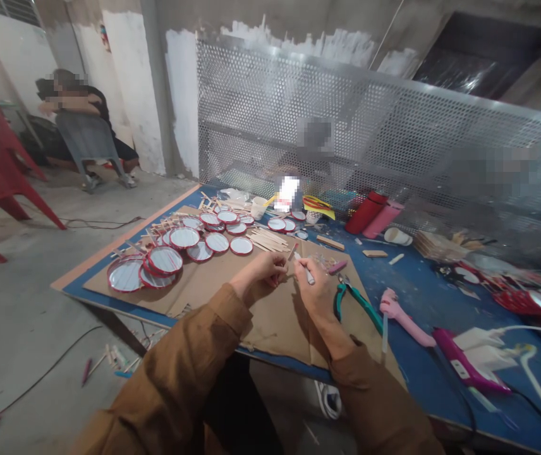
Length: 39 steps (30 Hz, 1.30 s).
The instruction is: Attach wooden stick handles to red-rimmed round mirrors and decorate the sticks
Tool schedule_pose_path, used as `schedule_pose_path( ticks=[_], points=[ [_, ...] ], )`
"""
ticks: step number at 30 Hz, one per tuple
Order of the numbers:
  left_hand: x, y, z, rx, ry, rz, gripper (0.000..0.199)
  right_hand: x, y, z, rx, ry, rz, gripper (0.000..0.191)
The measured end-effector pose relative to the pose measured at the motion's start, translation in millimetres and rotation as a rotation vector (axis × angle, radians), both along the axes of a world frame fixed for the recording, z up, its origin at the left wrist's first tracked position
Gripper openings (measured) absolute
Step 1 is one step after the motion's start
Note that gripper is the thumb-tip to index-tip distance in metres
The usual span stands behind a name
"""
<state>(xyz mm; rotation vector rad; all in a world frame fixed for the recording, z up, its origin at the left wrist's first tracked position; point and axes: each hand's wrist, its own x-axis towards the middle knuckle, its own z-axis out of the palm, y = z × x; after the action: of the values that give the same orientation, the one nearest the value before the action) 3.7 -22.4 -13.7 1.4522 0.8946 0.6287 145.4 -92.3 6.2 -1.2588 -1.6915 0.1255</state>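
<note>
My left hand [267, 273] pinches a thin stick [292, 251] with a reddish tip, raised over the cardboard sheet [270, 325]. Close on its right, my right hand [312, 281] is closed around a slim white tool [309, 275], perhaps a pen or a small knife; its tip points toward the stick. I cannot tell whether the two touch. Flat wooden sticks [268, 239] lie just beyond my hands. Left of them are several round, red-rimmed discs [184, 237], some stacked and with sticks attached. Teal-handled cutters [365, 306] rest right of my right hand.
On the blue table [379, 265] at right lie a pink glue gun [406, 319] and a purple power strip [469, 360] with cables. Red and pink bottles [366, 212] stand near a perforated metal screen [261, 114]. A person [95, 107] sits at far left near a red chair [7, 158].
</note>
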Motion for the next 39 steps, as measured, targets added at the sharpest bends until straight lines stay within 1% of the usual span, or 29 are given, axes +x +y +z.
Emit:
schedule_pose_path(
  ticks=[3,9,15,20,25,30,32,36,39],
  points=[
    [0.3,0.5,-1.2,0.003,-0.003,0.0,0.01,0.4,-0.2,0.1,0.022,0.009,-0.056,0.029],
    [0.5,-0.2,1.2,0.0,0.0,0.01,0.011,-0.8,-1.2,-0.2,-0.014,0.006,0.027,0.027],
    [1.0,-1.0,2.5,0.001,0.02,0.006,0.01,1.7,0.8,-2.3,0.015,0.045,-0.05,0.029],
    [0.7,-1.1,2.7,-0.003,0.002,0.003,0.01,-0.2,0.0,-0.9,0.0,0.017,0.023,0.028],
    [0.0,1.7,-2.3,0.017,-0.006,-0.009,0.01,1.1,0.6,-1.7,0.011,0.056,-0.045,0.029],
    [-0.1,1.9,-3.1,0.012,-0.024,-0.03,0.009,0.0,0.7,-0.3,-0.019,0.038,0.042,0.026],
    [0.2,0.8,-1.8,0.015,-0.018,-0.017,0.008,0.2,0.9,-0.3,-0.012,0.033,0.032,0.025],
    [0.1,-0.6,0.2,0.027,0.002,-0.002,0.009,1.5,0.9,-1.0,0.02,0.05,-0.045,0.025],
    [-0.5,-0.6,0.2,0.029,-0.01,-0.01,0.011,0.7,0.6,-0.7,0.013,0.039,-0.003,0.025]
  ],
)
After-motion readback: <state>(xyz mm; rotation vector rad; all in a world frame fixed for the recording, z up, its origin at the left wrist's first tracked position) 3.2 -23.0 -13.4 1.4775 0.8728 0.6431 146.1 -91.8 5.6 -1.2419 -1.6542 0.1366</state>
